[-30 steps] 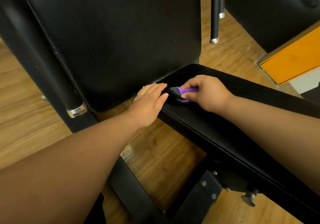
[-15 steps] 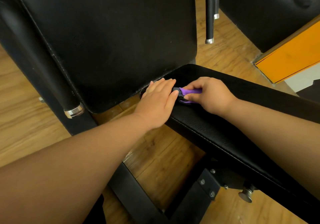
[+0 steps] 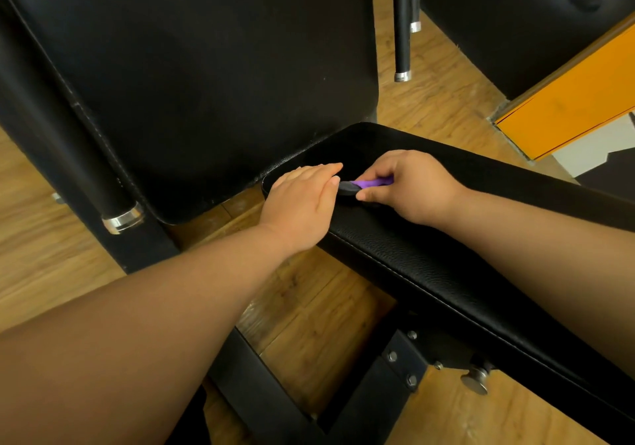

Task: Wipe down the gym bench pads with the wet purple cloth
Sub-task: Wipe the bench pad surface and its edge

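Observation:
A long black bench pad (image 3: 429,262) runs from the centre to the lower right. A larger black pad (image 3: 206,83) stands tilted behind it, filling the upper left. My right hand (image 3: 409,186) grips the purple cloth (image 3: 371,182), bunched with a dark end, and holds it on the long pad near its far end. My left hand (image 3: 302,204) lies flat with straight fingers on the pad's far left corner, its fingertips just beside the cloth. Most of the cloth is hidden under my right fingers.
Black steel frame bars (image 3: 275,393) with bolts and an adjustment knob (image 3: 476,379) sit under the pad on a wooden floor (image 3: 51,255). Chrome-tipped black handles (image 3: 402,32) hang behind. An orange panel (image 3: 567,100) lies at the right, beside another black pad (image 3: 515,25).
My left hand has slid right along the pad's end until its fingertips are next to the cloth. My right hand with the cloth has stayed in about the same place.

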The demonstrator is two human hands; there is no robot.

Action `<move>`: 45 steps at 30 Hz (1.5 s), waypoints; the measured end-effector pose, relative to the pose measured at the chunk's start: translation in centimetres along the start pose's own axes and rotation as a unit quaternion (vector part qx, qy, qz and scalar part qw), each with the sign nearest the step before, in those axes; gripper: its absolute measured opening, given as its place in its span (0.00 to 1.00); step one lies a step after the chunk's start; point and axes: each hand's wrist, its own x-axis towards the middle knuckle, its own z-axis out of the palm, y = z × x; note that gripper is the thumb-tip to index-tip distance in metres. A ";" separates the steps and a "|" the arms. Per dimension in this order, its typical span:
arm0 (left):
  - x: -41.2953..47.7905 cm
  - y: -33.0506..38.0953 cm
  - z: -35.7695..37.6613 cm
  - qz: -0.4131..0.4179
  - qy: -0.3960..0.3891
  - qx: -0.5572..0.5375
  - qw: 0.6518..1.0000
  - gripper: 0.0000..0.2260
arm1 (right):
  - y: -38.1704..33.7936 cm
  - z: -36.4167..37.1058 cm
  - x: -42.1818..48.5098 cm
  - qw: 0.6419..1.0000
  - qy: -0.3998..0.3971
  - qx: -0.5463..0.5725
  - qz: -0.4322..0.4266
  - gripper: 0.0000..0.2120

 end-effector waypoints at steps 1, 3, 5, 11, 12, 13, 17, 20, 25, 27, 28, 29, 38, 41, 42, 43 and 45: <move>0.0 0.0 0.0 -0.001 0.000 0.002 1.000 0.19 | 0.3 -0.1 -0.3 1.000 -0.001 -0.001 -0.004 0.09; 0.0 0.0 0.0 -0.002 0.001 0.006 1.000 0.19 | 0.6 0.0 -0.4 1.000 0.002 0.008 -0.010 0.08; 0.0 0.1 0.0 -0.003 0.002 0.007 1.000 0.19 | 0.6 0.1 0.3 1.000 0.009 0.025 -0.010 0.07; -0.2 0.3 0.0 -0.004 0.000 0.008 1.000 0.20 | 0.5 0.3 0.8 1.000 0.019 0.016 -0.014 0.08; -0.1 0.3 0.0 -0.004 0.000 0.009 1.000 0.20 | 0.9 0.1 0.2 1.000 0.017 0.009 -0.024 0.09; -0.1 0.3 0.0 -0.004 0.000 0.009 1.000 0.20 | 1.3 -0.1 -0.4 0.999 0.012 0.007 -0.033 0.09; -0.1 0.4 0.0 -0.008 -0.001 0.013 1.000 0.20 | 1.9 -0.5 -1.3 0.998 -0.020 0.006 -0.053 0.14; -0.1 0.5 -0.1 -0.011 -0.005 0.015 1.000 0.19 | 1.5 0.0 0.0 0.999 0.013 0.000 -0.033 0.10; -0.2 0.5 0.0 -0.011 -0.007 0.005 1.000 0.20 | 1.4 0.2 0.5 0.999 0.037 -0.022 -0.022 0.09; -0.4 0.6 0.0 -0.004 -0.008 0.005 1.000 0.20 | 1.7 -0.2 -0.8 0.999 0.019 -0.021 -0.034 0.07; -0.5 0.6 -0.1 0.003 -0.008 0.004 1.000 0.20 | 1.8 -0.5 -1.5 0.999 0.009 -0.026 -0.044 0.07; -0.6 0.7 -0.1 0.011 -0.008 0.002 1.000 0.19 | 2.0 -0.7 -2.1 0.998 0.000 -0.029 -0.054 0.07; -1.1 0.4 0.3 0.044 -0.024 0.041 0.998 0.20 | 2.1 -0.2 0.4 0.998 0.015 -0.003 -0.053 0.05; -1.0 0.4 0.4 0.061 -0.014 0.043 0.997 0.23 | 3.0 -0.9 -1.4 0.998 -0.006 -0.007 -0.064 0.05; -1.0 0.3 0.4 0.062 -0.016 0.044 0.997 0.23 | 3.4 -1.2 -2.2 0.997 -0.014 -0.004 -0.069 0.05; -1.1 0.3 0.4 0.062 -0.019 0.044 0.997 0.22 | 3.6 -1.5 -2.9 0.997 -0.019 0.002 -0.074 0.05; -1.1 0.3 0.3 0.067 -0.024 0.042 0.997 0.23 | 3.8 -1.6 -3.4 0.997 -0.018 0.015 -0.079 0.05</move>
